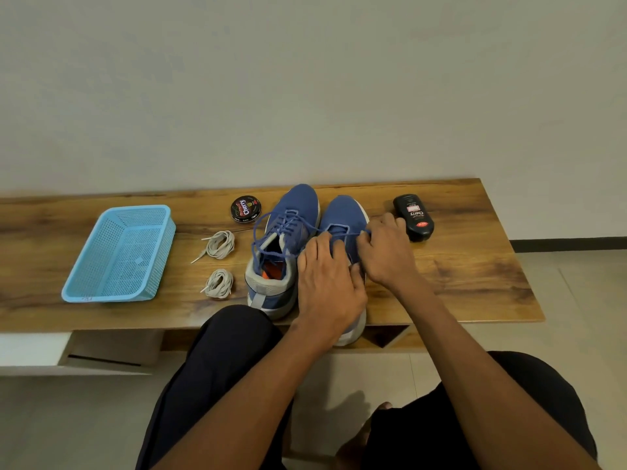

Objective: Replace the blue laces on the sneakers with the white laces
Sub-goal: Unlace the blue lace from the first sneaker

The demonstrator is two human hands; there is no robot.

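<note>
Two blue sneakers stand side by side on the wooden table (458, 266), toes pointing away from me. The left sneaker (288, 239) shows its blue lace (271, 232) untied, hanging in loose loops. My left hand (327, 283) lies over the back half of the right sneaker (342, 215), fingers at its lacing. My right hand (386, 249) pinches that shoe's blue lace at the right side. Two coiled white laces (220, 245) (219, 283) lie to the left of the shoes.
A light blue plastic basket (122, 256) sits at the table's left. A round shoe polish tin (246, 209) stands behind the laces, and a black polish bottle (414, 217) lies right of the shoes. My knees are under the table's front edge.
</note>
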